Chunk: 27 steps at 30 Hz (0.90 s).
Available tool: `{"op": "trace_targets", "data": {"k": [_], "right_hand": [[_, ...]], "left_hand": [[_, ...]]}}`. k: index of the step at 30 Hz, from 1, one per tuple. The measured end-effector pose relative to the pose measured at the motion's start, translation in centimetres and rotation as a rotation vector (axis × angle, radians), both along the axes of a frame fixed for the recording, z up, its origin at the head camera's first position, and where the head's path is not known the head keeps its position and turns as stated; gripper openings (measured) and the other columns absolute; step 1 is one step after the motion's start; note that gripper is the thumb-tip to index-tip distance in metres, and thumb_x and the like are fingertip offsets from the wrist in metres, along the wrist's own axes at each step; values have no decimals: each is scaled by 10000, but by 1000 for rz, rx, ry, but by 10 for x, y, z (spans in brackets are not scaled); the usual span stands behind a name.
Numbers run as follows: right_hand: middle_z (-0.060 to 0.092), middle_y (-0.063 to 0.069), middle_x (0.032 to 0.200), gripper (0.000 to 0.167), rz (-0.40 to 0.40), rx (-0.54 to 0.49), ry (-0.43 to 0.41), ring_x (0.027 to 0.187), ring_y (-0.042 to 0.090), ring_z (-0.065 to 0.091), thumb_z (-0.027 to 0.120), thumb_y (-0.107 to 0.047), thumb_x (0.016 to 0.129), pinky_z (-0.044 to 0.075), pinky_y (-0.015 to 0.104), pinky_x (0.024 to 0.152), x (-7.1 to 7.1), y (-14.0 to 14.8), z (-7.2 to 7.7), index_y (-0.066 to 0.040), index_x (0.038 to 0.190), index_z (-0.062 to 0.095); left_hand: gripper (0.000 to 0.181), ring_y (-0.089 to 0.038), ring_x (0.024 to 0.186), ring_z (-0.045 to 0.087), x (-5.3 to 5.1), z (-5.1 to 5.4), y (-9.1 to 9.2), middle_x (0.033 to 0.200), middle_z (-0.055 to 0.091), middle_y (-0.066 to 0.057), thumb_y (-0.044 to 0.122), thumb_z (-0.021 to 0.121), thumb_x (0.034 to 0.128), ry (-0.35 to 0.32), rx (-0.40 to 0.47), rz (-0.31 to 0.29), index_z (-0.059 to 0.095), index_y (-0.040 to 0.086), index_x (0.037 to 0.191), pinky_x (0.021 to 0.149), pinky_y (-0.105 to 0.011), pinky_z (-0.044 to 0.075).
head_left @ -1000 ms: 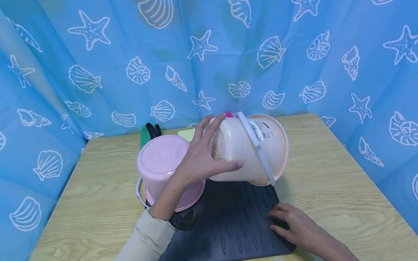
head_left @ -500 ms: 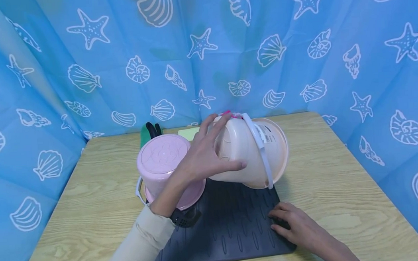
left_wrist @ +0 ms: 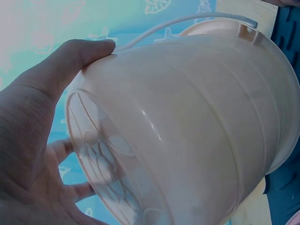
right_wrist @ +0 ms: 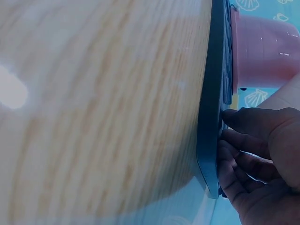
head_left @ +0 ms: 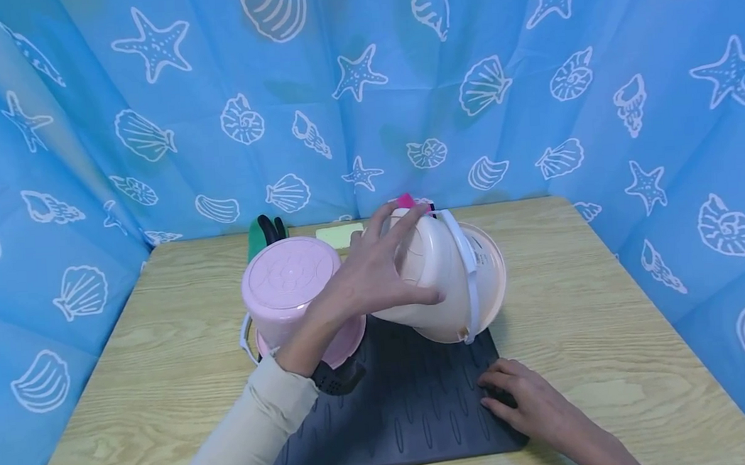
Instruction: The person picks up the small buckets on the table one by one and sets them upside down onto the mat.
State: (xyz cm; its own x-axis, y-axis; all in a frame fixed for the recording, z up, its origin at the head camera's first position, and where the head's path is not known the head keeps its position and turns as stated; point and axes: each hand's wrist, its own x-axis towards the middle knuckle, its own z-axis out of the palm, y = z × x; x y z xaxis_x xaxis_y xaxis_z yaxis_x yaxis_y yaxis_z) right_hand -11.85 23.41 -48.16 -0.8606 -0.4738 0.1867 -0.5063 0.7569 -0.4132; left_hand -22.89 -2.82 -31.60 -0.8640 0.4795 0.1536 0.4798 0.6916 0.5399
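Note:
My left hand (head_left: pixel 375 278) grips the base end of a cream plastic bucket (head_left: pixel 441 257), thumb on one side and fingers across the other. The bucket is tilted on its side above the black ribbed mat (head_left: pixel 423 435), mouth facing right and down. Its white handle (head_left: pixel 464 248) hangs across the outside. The left wrist view shows the thumb on the wall of the bucket (left_wrist: pixel 201 117). My right hand (head_left: pixel 526 401) rests with bent fingers on the mat's right edge; in the right wrist view its fingertips touch the mat (right_wrist: pixel 211 140). No object shows in that hand.
An upturned pink bucket (head_left: pixel 291 269) stands on the left of the mat, beside my left forearm. Behind it lie a green item with black parts (head_left: pixel 263 232) and a pale yellow-green block (head_left: pixel 339 236). Something pink (head_left: pixel 405 201) shows behind the cream bucket. A blue shell-patterned curtain (head_left: pixel 354 141) borders the table.
The cream bucket has turned in my left hand's hold, its rim shifting slightly left and lower. My left hand has moved a little to the right. The right hand stays on the mat.

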Motion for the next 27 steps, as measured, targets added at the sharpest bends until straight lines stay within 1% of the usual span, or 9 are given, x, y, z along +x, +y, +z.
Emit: {"op": "trace_targets", "data": {"k": [7, 12, 14, 19, 27], "right_hand": [[591, -76, 998, 196, -20, 19, -15, 883, 101, 588, 827, -129, 821, 544, 315, 745, 1, -1, 1, -119, 997, 741], [593, -63, 997, 197, -15, 20, 8, 884, 113, 586, 826, -119, 817, 543, 324, 740, 2, -1, 0, -105, 993, 740], [591, -65, 997, 197, -18, 19, 18, 888, 111, 585, 827, -118, 816, 543, 323, 745, 3, -1, 0, -104, 993, 741], [584, -66, 1002, 198, -20, 18, 23, 888, 107, 581, 826, -115, 817, 543, 320, 744, 3, -1, 0, -104, 997, 743], [583, -65, 1002, 198, -21, 16, 12, 880, 90, 564, 821, -109, 820, 537, 304, 738, 2, 0, -1, -94, 1003, 744]], "left_hand": [[1116, -495, 1394, 256, -2, 1, 4, 1650, 77, -14, 597, 813, 688, -27, -54, 5, 172, 432, 1587, 981, -634, 427], [1122, -531, 1393, 233, -4, 1, 6, 1640, 97, -35, 593, 819, 685, -25, -93, -2, 194, 387, 1594, 1012, -657, 389], [1124, -542, 1399, 221, -5, 0, 7, 1638, 99, -42, 593, 820, 684, -24, -108, -9, 203, 370, 1596, 1046, -678, 332], [1124, -551, 1411, 207, -9, -1, 10, 1640, 93, -57, 592, 819, 688, -27, -131, -25, 204, 355, 1598, 1083, -698, 252], [1118, -558, 1411, 191, -15, -1, 15, 1640, 92, -58, 587, 820, 688, -54, -151, -42, 206, 363, 1595, 1061, -696, 294]]}}
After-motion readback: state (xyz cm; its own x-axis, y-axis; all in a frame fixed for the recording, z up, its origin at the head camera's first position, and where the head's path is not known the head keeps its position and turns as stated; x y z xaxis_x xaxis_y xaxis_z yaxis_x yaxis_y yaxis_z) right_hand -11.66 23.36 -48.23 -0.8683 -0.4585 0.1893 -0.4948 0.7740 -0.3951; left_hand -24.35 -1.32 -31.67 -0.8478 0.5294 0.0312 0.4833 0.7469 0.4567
